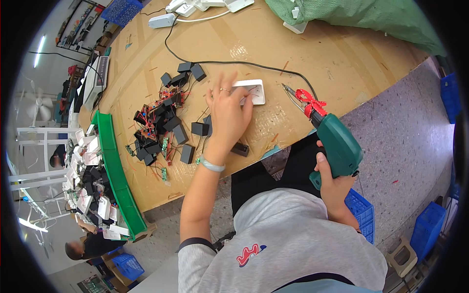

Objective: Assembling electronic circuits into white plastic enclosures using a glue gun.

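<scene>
- The left hand (pixel 227 113), fingers spread, presses the flat white rectangular plastic casing (pixel 252 91) onto the brown cardboard-covered tabletop (pixel 342 58); it looks light, rigid, smooth; best gripped by its long edges.
- The right hand (pixel 333 181) is wrapped around the green pistol-grip soldering gun (pixel 337 144), likely heavier; hold by the handle only.

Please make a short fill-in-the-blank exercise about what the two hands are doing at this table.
1. The left hand rests on a flat ____ casing lying on the cardboard-covered table.
2. The right hand holds a ____ soldering gun with a red part near its tip.
3. Left of the left hand lies a heap of small ____ boxes with wires.
4. A long green ____ at the table's left edge holds more parts.

Missing words: white; green; black; tray
</scene>
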`<move>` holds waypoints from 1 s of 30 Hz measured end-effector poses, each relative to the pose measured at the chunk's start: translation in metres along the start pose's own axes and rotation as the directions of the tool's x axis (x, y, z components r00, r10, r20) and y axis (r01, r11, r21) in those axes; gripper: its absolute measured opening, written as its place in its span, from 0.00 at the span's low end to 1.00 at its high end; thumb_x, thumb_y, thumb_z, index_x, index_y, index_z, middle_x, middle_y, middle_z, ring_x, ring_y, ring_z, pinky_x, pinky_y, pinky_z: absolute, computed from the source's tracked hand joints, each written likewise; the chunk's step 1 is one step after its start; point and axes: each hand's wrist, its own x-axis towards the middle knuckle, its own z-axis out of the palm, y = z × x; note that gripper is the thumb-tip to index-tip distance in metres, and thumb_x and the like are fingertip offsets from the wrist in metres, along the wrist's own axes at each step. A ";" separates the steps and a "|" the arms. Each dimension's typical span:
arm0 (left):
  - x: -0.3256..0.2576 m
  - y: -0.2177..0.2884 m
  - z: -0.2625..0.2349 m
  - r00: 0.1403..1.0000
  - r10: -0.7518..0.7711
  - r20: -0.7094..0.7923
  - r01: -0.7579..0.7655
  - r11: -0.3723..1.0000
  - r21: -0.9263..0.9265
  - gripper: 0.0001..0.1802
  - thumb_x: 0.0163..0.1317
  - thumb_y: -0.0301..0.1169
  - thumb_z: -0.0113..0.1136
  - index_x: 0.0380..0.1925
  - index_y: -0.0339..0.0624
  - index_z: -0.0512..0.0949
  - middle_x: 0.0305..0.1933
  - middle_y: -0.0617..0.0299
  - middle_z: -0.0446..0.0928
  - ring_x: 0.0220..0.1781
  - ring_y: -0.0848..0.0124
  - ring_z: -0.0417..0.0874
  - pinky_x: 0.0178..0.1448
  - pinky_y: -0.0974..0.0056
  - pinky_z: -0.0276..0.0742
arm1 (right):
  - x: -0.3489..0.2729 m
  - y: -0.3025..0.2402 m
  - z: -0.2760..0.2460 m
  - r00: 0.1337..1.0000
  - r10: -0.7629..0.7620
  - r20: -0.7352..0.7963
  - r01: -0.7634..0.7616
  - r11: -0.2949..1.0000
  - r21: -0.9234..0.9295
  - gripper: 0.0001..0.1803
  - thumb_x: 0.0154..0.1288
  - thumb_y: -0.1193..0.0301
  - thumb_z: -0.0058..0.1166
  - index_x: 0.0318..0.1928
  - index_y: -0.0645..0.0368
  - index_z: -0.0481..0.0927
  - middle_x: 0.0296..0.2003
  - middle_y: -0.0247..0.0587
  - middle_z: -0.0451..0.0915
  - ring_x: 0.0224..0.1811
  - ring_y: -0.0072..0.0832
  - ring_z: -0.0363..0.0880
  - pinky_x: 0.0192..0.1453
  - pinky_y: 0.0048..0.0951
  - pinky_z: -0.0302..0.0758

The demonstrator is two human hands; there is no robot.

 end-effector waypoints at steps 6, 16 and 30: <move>-0.014 0.000 0.017 0.951 -0.310 0.017 0.297 0.893 -0.339 0.04 0.58 0.27 0.66 0.31 0.39 0.84 0.59 0.47 0.80 0.67 0.45 0.73 0.66 0.45 0.67 | -0.004 0.003 0.006 0.998 0.020 0.060 -0.020 1.000 0.001 0.17 0.69 0.79 0.59 0.58 0.66 0.79 0.47 0.40 0.87 0.30 0.15 0.80 0.33 0.21 0.77; -0.011 0.005 0.014 0.955 -0.278 -0.102 0.250 0.941 -0.227 0.05 0.58 0.28 0.67 0.33 0.39 0.86 0.54 0.53 0.82 0.64 0.50 0.76 0.67 0.46 0.62 | 0.010 0.018 0.038 0.997 -0.020 0.079 0.024 0.999 -0.044 0.12 0.67 0.74 0.65 0.50 0.64 0.85 0.40 0.36 0.87 0.30 0.15 0.80 0.32 0.21 0.76; -0.007 0.005 0.015 0.956 -0.270 -0.117 0.250 0.955 -0.162 0.05 0.56 0.28 0.67 0.32 0.41 0.86 0.49 0.58 0.82 0.55 0.57 0.77 0.59 0.50 0.61 | 0.028 0.026 0.055 0.995 -0.021 0.097 0.025 0.999 -0.045 0.12 0.67 0.75 0.64 0.49 0.66 0.84 0.39 0.35 0.87 0.31 0.16 0.80 0.34 0.21 0.78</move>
